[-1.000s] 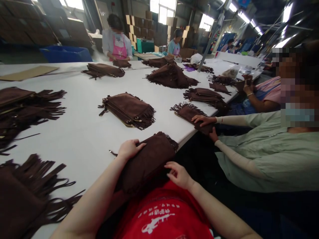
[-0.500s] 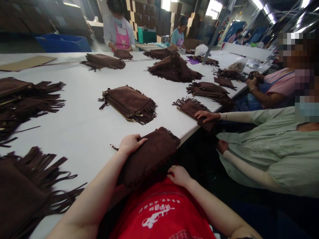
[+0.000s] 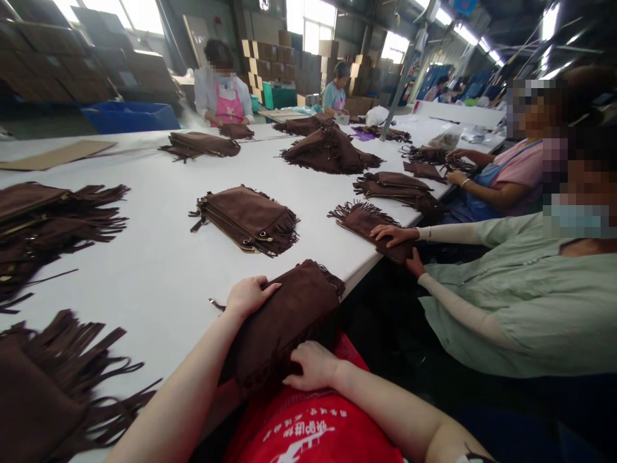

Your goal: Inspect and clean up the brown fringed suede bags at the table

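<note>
A dark brown fringed bag (image 3: 284, 315) lies tilted over the table edge in front of me, with tassels at its right end and along its lower side. My left hand (image 3: 250, 297) grips its far left edge, thumb on top and the other fingers mostly hidden behind. A short strap with a metal end (image 3: 216, 303) sticks out beside that hand. My right hand (image 3: 313, 366) is closed, fingers curled by the bag's near lower edge, over my red apron (image 3: 313, 424). Whether those fingers pinch the fringe is hard to see in the shadow.
On the white table (image 3: 159, 257) lie a stack of fringed bags (image 3: 245, 215) and more bag piles (image 3: 43, 212) to the left. At right, a co-worker in a green shirt (image 3: 496, 283) has both hands on another bag (image 3: 371, 225). A blue bin (image 3: 130, 117) stands behind the table.
My right hand has moved left, from the apron's edge toward the bag's lower side. My left hand keeps its hold. The co-worker's lower hand has come up to their bag.
</note>
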Demonstrator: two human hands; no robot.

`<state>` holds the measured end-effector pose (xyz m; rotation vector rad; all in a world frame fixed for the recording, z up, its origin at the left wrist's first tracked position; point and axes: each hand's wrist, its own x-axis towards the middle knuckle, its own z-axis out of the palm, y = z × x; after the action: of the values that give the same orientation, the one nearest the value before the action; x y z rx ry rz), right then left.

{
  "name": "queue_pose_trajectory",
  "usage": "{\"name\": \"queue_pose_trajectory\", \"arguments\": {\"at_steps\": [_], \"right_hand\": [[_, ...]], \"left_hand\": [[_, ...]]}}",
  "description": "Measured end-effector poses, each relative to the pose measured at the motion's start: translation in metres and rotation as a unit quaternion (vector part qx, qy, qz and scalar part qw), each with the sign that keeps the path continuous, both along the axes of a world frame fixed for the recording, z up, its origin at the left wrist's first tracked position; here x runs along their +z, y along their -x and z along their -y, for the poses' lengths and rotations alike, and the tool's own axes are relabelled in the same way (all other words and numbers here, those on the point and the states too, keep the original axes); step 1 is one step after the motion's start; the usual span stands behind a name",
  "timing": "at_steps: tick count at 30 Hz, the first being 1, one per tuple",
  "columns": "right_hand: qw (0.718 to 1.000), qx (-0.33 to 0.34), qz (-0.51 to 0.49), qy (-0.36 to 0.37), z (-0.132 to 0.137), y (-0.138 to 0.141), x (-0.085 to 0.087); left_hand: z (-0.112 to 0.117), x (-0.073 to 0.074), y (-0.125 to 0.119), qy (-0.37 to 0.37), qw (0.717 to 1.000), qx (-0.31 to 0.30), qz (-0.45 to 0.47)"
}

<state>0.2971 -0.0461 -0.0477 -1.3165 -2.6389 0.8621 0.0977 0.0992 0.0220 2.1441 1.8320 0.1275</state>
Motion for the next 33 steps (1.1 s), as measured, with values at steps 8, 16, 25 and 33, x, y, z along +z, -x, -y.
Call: {"name": "queue_pose_trajectory", "arguments": {"at_steps": [8, 16, 25, 33], "right_hand": [[0.992, -0.099, 0.072, 0.022, 0.004, -0.069, -0.011], [0.94, -0.285, -0.189, 0.015, -0.01, -0.123, 0.01], [0.919, -0.263, -0.292, 0.031, 0.008, -0.033, 0.018], [0.933, -0.281, -0.222, -0.023, 0.017, -0.062, 0.015]], "left_hand": [[-0.001, 0.003, -0.001, 0.016, 0.999, 0.019, 0.02], [-0.014, 0.007, -0.019, 0.031, 0.972, 0.162, 0.17], [-0.02, -0.003, -0.017, 0.114, 0.982, 0.016, 0.15], [-0.017, -0.012, -0.018, 0.077, 0.981, 0.068, 0.166]]}}
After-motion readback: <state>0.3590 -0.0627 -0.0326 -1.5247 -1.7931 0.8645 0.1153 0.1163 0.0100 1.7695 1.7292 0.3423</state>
